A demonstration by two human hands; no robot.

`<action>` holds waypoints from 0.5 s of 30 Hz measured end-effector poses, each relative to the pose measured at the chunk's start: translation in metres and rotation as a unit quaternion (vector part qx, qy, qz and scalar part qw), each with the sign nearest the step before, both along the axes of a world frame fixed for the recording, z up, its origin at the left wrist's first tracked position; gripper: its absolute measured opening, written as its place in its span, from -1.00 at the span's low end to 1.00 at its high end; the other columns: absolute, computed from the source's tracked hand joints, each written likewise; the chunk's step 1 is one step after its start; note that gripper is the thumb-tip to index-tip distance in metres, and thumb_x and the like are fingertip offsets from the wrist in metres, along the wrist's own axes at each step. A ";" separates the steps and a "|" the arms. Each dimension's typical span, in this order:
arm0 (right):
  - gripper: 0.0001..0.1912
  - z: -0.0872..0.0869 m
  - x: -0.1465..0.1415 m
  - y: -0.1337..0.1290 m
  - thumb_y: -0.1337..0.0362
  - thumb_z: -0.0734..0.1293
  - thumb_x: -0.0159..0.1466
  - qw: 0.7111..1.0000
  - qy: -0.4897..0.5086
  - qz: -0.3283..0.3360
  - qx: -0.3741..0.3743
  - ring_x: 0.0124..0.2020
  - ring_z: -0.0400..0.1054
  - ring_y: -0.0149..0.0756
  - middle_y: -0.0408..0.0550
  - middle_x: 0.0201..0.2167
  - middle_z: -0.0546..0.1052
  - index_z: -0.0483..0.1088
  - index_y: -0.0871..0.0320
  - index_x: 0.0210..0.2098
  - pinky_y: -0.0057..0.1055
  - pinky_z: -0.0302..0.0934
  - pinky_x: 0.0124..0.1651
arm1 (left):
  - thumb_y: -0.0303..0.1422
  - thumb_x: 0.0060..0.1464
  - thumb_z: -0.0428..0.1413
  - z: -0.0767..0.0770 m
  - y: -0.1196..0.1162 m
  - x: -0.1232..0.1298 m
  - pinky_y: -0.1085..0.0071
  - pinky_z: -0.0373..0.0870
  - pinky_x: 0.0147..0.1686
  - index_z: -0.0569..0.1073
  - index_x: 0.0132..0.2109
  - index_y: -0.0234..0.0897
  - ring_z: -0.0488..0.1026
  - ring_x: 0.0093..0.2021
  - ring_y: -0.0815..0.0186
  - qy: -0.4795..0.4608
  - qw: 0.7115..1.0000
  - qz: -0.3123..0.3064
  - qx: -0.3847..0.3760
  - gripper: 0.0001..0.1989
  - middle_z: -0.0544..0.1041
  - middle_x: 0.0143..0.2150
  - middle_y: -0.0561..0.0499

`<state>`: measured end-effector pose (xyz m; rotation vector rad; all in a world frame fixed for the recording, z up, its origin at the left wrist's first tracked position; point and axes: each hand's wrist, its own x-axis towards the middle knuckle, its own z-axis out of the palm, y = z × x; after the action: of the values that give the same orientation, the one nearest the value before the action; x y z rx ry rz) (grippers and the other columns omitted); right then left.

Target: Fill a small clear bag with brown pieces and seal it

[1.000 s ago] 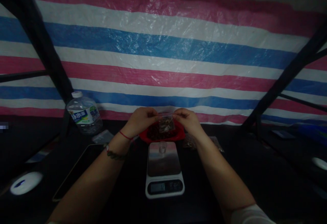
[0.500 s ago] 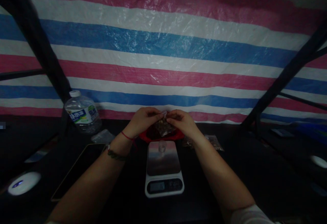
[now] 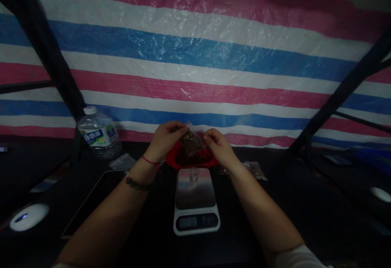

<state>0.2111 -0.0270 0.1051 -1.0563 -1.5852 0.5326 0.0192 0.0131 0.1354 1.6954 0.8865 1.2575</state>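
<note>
Nearest, a digital kitchen scale (image 3: 196, 203) on the dark table (image 3: 275, 219), display toward the body, platform bare but for what looks like a small clear cap near its far edge. Just beyond and above it, a small clear bag (image 3: 191, 141) of dark reddish-brown pieces, pinched at its top edge between left hand (image 3: 166, 139) and right hand (image 3: 218, 148) — best kept over the red tray (image 3: 172, 159) so that any spill drops back in, fingertips sliding evenly along the seal. Farther out, more of the same dark pieces heaped in that tray, filled bags (image 3: 255, 170) lying to its right, and a water bottle (image 3: 97, 134) standing capped at far left — contents hard to judge in this dim light.
</note>
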 end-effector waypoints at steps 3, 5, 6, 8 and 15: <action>-0.80 0.001 -0.003 -0.001 0.10 0.27 0.23 0.999 0.034 0.013 -0.012 -0.41 0.30 -0.33 -0.16 -0.45 0.41 0.32 0.10 -0.34 -0.42 0.21 -0.35 | -0.08 -0.05 0.20 0.004 -0.002 -0.004 0.41 0.40 -0.36 0.57 -0.30 -0.36 0.49 -0.38 0.28 0.075 0.997 -0.033 0.013 -0.62 0.60 -0.38 -0.05; -0.78 0.002 -0.006 -0.003 0.08 0.32 0.18 0.997 0.052 0.041 -0.026 -0.37 0.35 -0.31 -0.13 -0.39 0.47 0.36 0.09 -0.28 -0.41 0.25 -0.31 | -0.12 -0.05 0.20 0.004 -0.003 -0.002 0.41 0.40 -0.35 0.59 -0.32 -0.34 0.50 -0.35 0.26 0.123 0.989 -0.070 0.032 -0.67 0.61 -0.37 -0.05; -0.77 0.002 -0.008 -0.004 0.09 0.35 0.16 0.997 0.055 0.054 -0.032 -0.36 0.37 -0.30 -0.13 -0.38 0.49 0.38 0.09 -0.28 -0.40 0.27 -0.29 | -0.14 -0.05 0.20 0.003 -0.004 -0.001 0.41 0.40 -0.34 0.59 -0.33 -0.33 0.51 -0.33 0.25 0.139 0.986 -0.085 0.040 -0.69 0.61 -0.37 -0.04; -0.79 0.003 -0.010 -0.005 0.12 0.38 0.12 0.996 0.051 0.062 -0.036 -0.36 0.39 -0.30 -0.12 -0.40 0.51 0.42 0.10 -0.32 -0.39 0.28 -0.28 | -0.16 -0.04 0.19 0.001 -0.004 0.003 0.42 0.39 -0.32 0.60 -0.33 -0.30 0.52 -0.32 0.26 0.156 0.981 -0.101 0.050 -0.72 0.62 -0.36 -0.03; -0.83 0.005 -0.006 -0.006 0.15 0.39 0.12 0.998 0.032 0.026 -0.038 -0.41 0.38 -0.31 -0.11 -0.47 0.52 0.46 0.14 -0.44 -0.40 0.27 -0.31 | -0.17 0.00 0.16 -0.002 -0.003 0.004 0.42 0.38 -0.33 0.59 -0.32 -0.30 0.51 -0.32 0.26 0.186 0.975 -0.100 0.066 -0.73 0.61 -0.36 -0.03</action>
<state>0.2048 -0.0333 0.1102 -1.0468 -1.5508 0.6598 0.0227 0.0097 0.1338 2.1130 0.8323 0.8960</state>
